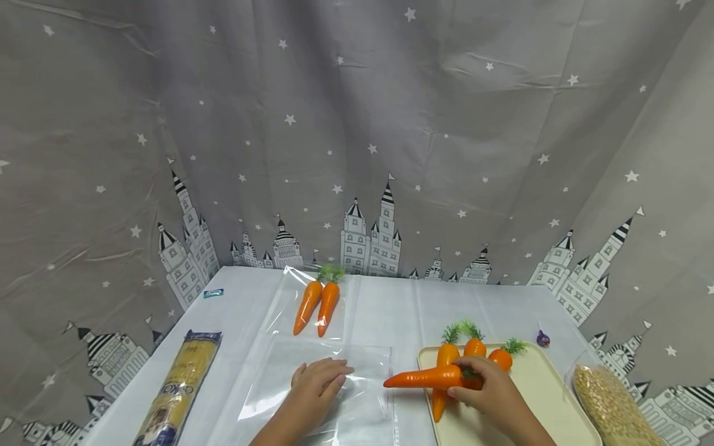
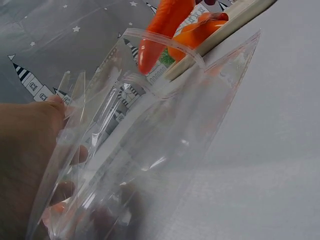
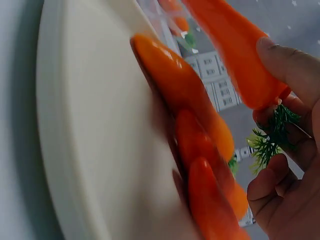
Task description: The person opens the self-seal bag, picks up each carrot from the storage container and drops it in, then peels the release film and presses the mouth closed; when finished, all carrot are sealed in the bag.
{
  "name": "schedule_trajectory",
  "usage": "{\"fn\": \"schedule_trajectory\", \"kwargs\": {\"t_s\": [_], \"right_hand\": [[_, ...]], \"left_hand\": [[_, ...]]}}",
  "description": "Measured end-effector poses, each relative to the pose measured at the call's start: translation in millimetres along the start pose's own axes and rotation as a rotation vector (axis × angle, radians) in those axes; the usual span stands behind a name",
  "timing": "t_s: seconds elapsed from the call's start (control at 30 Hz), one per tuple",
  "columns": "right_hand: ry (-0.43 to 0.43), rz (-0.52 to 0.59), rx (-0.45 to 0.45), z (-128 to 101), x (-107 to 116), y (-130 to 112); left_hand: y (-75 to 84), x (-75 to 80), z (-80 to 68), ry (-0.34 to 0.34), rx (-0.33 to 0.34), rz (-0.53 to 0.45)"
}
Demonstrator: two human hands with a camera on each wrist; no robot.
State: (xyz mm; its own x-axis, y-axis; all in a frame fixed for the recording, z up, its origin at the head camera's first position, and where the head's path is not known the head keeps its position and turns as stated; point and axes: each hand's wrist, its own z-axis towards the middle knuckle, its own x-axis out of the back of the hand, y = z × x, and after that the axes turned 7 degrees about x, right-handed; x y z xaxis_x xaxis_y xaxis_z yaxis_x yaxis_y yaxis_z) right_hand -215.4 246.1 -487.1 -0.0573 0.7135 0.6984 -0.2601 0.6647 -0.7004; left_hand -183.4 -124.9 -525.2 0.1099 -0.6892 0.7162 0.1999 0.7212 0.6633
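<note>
My left hand [image 1: 333, 378] lies on a clear zip bag [image 1: 334, 396] on the white table. In the left wrist view the left hand [image 2: 62, 150] pinches the bag's film [image 2: 165, 130] and its mouth stands lifted toward the tray. My right hand [image 1: 467, 381] grips an orange carrot [image 1: 425, 376] by its leafy end. The carrot lies level, its tip pointing left at the bag's right edge. In the right wrist view the thumb [image 3: 280, 57] presses on that carrot [image 3: 232, 52]. Three more carrots [image 1: 474, 353] lie on the cream tray [image 1: 538, 387].
A second clear bag with two carrots [image 1: 318, 305] lies at the back of the table. A yellow pasta packet [image 1: 184, 384] is at the left, a bag of pale grains [image 1: 608, 406] at the right. A small purple object [image 1: 543, 338] sits behind the tray.
</note>
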Motion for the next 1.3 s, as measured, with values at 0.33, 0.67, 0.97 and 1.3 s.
{"fn": "schedule_trajectory", "kwargs": {"t_s": [0.33,0.67,0.97,1.3], "right_hand": [[-0.025,0.014,0.016,4.8,-15.7,-14.2],[-0.095,0.061,0.116,10.9,-40.4,-26.6],[-0.124,0.044,0.144,16.7,-57.5,-39.9],[-0.147,0.049,0.154,21.7,-69.7,-54.9]], "left_hand": [[0.9,-0.6,0.8,-0.019,0.025,0.012],[1.8,0.1,0.3,-0.024,0.013,0.010],[2.8,1.0,0.5,-0.030,-0.006,0.006],[4.1,1.1,0.3,-0.027,-0.011,0.014]]}}
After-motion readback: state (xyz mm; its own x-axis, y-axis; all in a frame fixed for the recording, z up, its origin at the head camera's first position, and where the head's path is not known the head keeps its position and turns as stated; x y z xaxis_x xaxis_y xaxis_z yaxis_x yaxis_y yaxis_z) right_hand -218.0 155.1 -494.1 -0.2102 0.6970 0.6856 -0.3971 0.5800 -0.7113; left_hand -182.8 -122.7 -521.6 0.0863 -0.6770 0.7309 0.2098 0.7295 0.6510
